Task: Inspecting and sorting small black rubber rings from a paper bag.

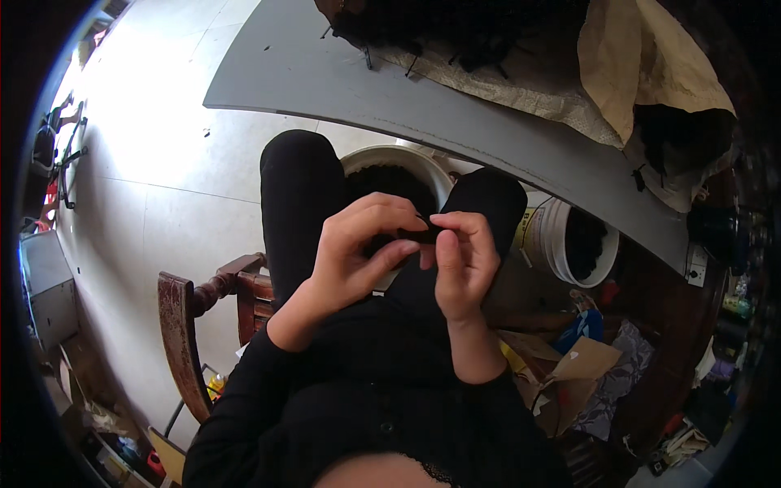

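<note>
Just above my lap, my left hand [346, 252] and my right hand [465, 264] meet on a small black part [421, 234]. Thumb and fingers of each hand pinch an end of it. Its exact kind does not show, as it is dark and partly covered by the fingers. Directly beyond the hands, a white bucket [440, 180] stands between my knees. Many small black pieces [389, 180] fill it, their shapes blending together.
A grey tabletop [301, 77] crosses the far side, bearing an open woven sack [561, 106] of black pieces. Beneath its right part a tilted white bucket [556, 240] holds more. A wooden chair [181, 333] is at left, an open cardboard box [587, 363] at right.
</note>
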Tool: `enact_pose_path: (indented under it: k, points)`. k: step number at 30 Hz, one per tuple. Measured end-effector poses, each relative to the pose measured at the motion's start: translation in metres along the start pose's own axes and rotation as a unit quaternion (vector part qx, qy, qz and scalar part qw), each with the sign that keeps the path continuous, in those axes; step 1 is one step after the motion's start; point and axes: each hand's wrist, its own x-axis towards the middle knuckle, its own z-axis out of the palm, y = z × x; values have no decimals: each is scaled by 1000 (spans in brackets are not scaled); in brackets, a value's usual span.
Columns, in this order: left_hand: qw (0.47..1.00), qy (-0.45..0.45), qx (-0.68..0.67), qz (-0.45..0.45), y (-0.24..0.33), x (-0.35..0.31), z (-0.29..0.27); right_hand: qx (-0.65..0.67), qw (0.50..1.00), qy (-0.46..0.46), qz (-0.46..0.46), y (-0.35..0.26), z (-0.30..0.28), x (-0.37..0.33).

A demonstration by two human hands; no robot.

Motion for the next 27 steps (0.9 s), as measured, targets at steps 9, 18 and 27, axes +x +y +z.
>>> enact_pose_path:
  k: [9,18,27]
  points:
    - [968,103,-186,-130,-14,-19,-11,-261,952,-56,-149,17,9,81]
    - [922,92,-306,-219,-17,-28,-25,-637,723,-69,-259,52,9,192]
    - [953,131,-139,-236,-29,-9,-23,-471,826,-195,-240,15,-8,119]
